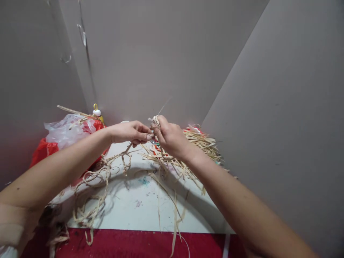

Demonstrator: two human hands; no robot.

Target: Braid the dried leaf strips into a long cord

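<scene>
The twisted cord [104, 165] of pale plant fibre ran from the fingers of the left hand [131, 132] down to the counter [126, 218], where it lay in loose, tangled loops below that hand and toward the left, under the left forearm. One small loop hung just beneath the left fingers, and at the near edge a bit of cord dropped over onto the dark red surface [134, 245] in front

The left hand pinched the fibre between thumb and fingertips, its other fingers curled; the right hand [172, 138] was closed round a pale fibre bunch [156, 120], part of which stuck out above the thumb side with a thin wisp pointing upward. The two hands met almost fingertip to fingertip above the counter, so the worked section sat in and between them. Whether their fingers touched could not be told

Below the right hand, long loose strands [176, 218] trailed toward the near edge and past it. A heap of flat, dry strips [202, 143] lay behind and beneath the right wrist, spreading to the right

Behind the left forearm were a red bag [44, 152] with a clear plastic bag [66, 130] on it, and a white-topped bottle [97, 113] with a yellow loop stood near the grey wall [150, 57]
</scene>
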